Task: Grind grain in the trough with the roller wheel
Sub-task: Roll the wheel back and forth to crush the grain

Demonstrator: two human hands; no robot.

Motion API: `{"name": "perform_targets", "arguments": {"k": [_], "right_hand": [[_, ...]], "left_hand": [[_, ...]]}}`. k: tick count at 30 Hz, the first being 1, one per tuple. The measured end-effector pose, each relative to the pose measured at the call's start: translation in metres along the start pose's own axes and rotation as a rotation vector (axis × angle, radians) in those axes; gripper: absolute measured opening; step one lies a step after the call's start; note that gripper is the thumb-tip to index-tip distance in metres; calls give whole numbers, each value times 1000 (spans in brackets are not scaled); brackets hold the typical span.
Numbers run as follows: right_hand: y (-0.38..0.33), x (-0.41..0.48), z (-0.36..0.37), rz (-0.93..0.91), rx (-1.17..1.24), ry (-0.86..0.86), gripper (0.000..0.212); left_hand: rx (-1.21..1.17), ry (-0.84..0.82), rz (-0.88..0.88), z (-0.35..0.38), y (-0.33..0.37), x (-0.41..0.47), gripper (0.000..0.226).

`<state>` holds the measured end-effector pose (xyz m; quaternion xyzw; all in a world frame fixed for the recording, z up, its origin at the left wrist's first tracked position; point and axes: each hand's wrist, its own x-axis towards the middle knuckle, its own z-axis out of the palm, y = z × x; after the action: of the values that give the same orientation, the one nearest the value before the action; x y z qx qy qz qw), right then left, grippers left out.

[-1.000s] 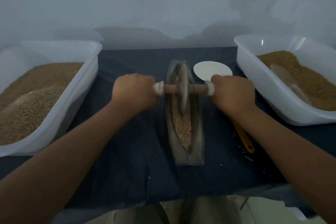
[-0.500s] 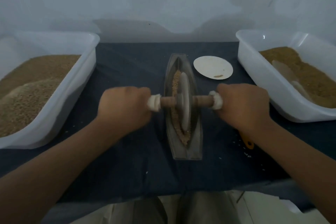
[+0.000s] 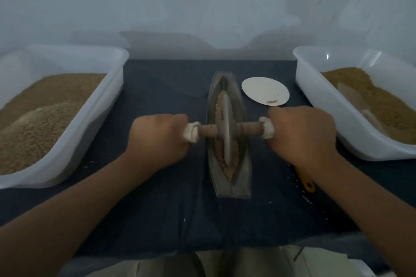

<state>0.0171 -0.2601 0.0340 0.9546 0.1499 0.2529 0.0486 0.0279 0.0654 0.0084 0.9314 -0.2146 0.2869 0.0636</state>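
We grip the roller wheel's wrapped axle ends, left hand and right hand fisted round them. It stands in the trough, on the grain. A left tub and a right tub flank us. A plate lies just beyond, and an orange handle is half hidden under our right wrist.

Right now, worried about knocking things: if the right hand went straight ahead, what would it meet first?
Probably the white disc lying flat just beyond the right hand, though the hand may pass over it.
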Motion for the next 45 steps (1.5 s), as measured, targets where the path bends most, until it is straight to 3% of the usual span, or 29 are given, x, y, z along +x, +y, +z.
{"name": "perform_targets", "arguments": {"k": [5, 9, 14, 18, 20, 25, 29, 33, 37, 41, 45], "right_hand": [[2, 26, 16, 129, -8, -9, 38], [3, 68, 32, 224, -9, 5, 38], [3, 48, 21, 182, -13, -26, 40], [-1, -5, 6, 60, -26, 25, 33], [2, -9, 8, 21, -38, 56, 32], [2, 51, 24, 145, 8, 84, 38], [-1, 81, 19, 165, 86, 56, 57], [0, 48, 12, 92, -55, -7, 32], [6, 1, 2, -164, 45, 169, 31], [3, 21, 11, 3, -10, 119, 35], [3, 66, 28, 177, 7, 82, 41]], "left_hand": [[132, -81, -44, 13, -4, 44, 47], [127, -190, -147, 23, -10, 106, 37], [155, -230, -129, 7, 0, 81, 39], [102, -42, 32, -12, 3, 13, 41], [68, -29, 30, -9, 2, 3, 40], [145, -144, -111, 21, -10, 75, 44], [112, -261, -178, 27, -14, 122, 45], [76, -155, -144, 14, -6, 57, 45], [11, 20, -39, -4, 3, -11, 38], [65, -62, -80, 4, 2, 14, 51], [136, -216, -187, 18, -6, 93, 38]]}}
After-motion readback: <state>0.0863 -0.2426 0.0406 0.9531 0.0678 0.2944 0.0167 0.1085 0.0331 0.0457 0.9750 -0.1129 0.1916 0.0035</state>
